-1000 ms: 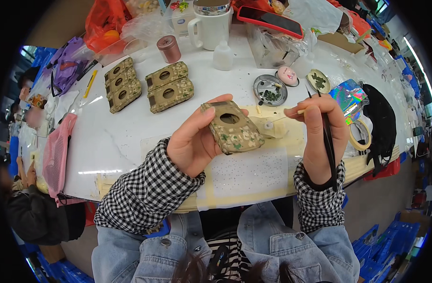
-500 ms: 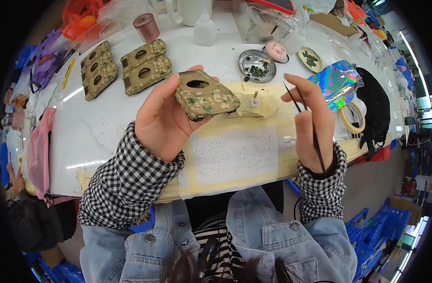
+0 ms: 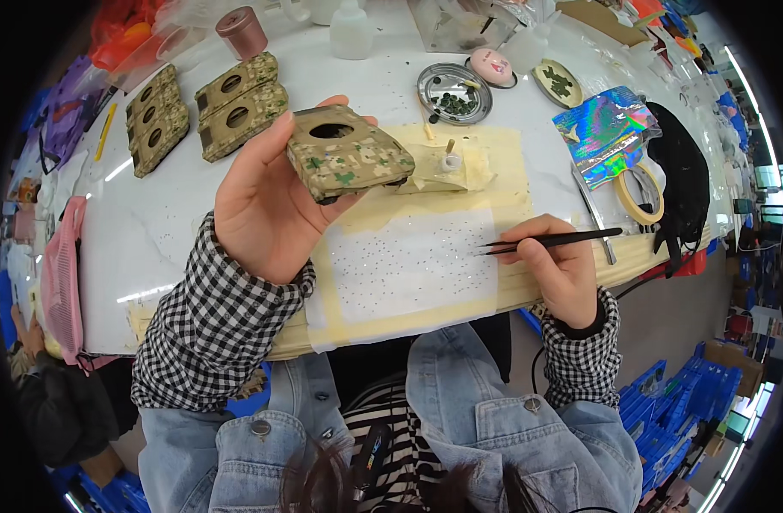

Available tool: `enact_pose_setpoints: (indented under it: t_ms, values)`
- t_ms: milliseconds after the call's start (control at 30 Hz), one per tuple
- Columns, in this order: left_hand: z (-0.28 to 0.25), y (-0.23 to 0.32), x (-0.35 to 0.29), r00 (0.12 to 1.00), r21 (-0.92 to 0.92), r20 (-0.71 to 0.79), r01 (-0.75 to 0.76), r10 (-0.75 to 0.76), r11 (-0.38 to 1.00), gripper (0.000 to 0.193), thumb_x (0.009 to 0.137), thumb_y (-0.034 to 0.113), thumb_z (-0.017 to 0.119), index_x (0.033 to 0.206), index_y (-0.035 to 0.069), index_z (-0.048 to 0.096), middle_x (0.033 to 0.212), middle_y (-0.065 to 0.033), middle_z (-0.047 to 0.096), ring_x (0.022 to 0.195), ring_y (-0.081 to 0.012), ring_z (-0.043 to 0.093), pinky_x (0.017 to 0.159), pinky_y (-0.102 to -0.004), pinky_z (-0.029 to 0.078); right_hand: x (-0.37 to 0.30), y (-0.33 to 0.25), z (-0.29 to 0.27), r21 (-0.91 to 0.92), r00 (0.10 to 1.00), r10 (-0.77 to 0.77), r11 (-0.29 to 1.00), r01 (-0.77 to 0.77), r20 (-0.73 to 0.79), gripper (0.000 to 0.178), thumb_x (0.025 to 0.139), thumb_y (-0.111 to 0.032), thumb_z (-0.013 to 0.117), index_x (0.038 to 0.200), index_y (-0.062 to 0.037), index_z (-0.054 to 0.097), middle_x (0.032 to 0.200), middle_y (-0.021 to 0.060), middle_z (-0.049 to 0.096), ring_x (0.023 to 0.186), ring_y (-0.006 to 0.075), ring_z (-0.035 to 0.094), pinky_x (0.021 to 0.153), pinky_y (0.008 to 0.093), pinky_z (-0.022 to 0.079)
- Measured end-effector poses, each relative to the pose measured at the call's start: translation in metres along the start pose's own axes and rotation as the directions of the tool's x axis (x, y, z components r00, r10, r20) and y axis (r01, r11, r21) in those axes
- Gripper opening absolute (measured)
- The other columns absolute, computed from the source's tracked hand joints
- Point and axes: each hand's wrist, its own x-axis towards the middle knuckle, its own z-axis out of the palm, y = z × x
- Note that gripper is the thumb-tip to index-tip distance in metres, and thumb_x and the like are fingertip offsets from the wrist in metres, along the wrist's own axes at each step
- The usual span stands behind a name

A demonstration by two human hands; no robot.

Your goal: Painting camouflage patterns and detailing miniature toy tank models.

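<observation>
My left hand (image 3: pixel 267 214) grips a camouflage-patterned model tank hull (image 3: pixel 348 158) with a round hole in its top, held tilted above the table. In my right hand (image 3: pixel 555 265) is a pair of black tweezers (image 3: pixel 579 236), pinched between thumb and fingers. Their tips point left, over the right edge of a white sheet (image 3: pixel 408 282) strewn with many tiny dark specks. Whether the tips hold or touch a speck is too small to tell. Beyond the sheet, a small cup (image 3: pixel 450 161) with a stick in it stands on masking tape.
Similar camouflage hulls (image 3: pixel 237 107) stand at the left back. A round metal dish (image 3: pixel 455 94) holds dark green bits, with a pink egg-shaped case (image 3: pixel 492 67) beside it. At right lie a tape roll (image 3: pixel 639 195), a shiny holographic pouch (image 3: pixel 605 137) and a metal blade-like tool (image 3: pixel 593 212).
My right hand has lowered and turned the tweezers from upright to nearly level, bringing their tips to the sheet. The left hand with the hull has shifted slightly left in view.
</observation>
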Motion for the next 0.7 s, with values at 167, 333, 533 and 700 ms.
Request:
enact_pose_setpoints:
  t_ms: [167, 333, 533, 700]
  values:
    - [-0.0004, -0.0006, 0.0004, 1.0, -0.011, -0.012, -0.007, 0.007, 1.0, 0.054, 0.096, 0.027, 0.034, 0.135, -0.008, 0.021, 0.131, -0.0275, 0.037, 0.119, -0.0355, 0.046, 0.096, -0.039, 0.047, 0.0013, -0.0008, 0.0059, -0.063, 0.997, 0.026, 0.998, -0.031, -0.08, 0.013, 0.09, -0.01, 0.053, 0.088, 0.0031, 0.053, 0.078, 0.0101, 0.063, 0.07, 0.0114, 0.06, 0.065, 0.0221, 0.049]
    - [-0.0009, -0.0007, 0.0005, 1.0, -0.025, 0.005, 0.008, -0.008, 1.0, 0.055, 0.096, 0.027, 0.034, 0.136, -0.008, 0.02, 0.132, -0.0275, 0.036, 0.119, -0.0359, 0.045, 0.096, -0.039, 0.047, 0.0005, 0.0002, 0.007, -0.105, 0.996, 0.029, 0.994, -0.039, -0.088, 0.012, 0.09, -0.009, 0.055, 0.087, 0.0023, 0.053, 0.074, 0.0089, 0.062, 0.066, 0.0101, 0.059, 0.061, 0.0209, 0.048]
    - [-0.0011, -0.0004, 0.0002, 1.0, -0.019, 0.012, 0.008, -0.007, 1.0, 0.056, 0.096, 0.027, 0.034, 0.136, -0.008, 0.019, 0.132, -0.0282, 0.036, 0.119, -0.0362, 0.045, 0.096, -0.0393, 0.047, 0.0012, 0.0012, 0.0068, -0.105, 0.996, 0.032, 0.994, -0.041, -0.082, 0.013, 0.089, -0.01, 0.057, 0.087, 0.0025, 0.056, 0.075, 0.0069, 0.062, 0.066, 0.0084, 0.058, 0.061, 0.0203, 0.047]
    - [-0.0008, -0.0007, 0.0003, 1.0, -0.009, 0.009, 0.003, -0.003, 1.0, 0.056, 0.096, 0.027, 0.034, 0.135, -0.009, 0.019, 0.131, -0.0288, 0.036, 0.119, -0.0364, 0.046, 0.096, -0.0393, 0.047, 0.0006, 0.0016, 0.0066, -0.095, 0.996, 0.032, 0.995, -0.04, -0.083, 0.013, 0.088, -0.01, 0.058, 0.088, 0.0029, 0.057, 0.075, 0.0061, 0.062, 0.067, 0.0077, 0.058, 0.062, 0.0199, 0.047]
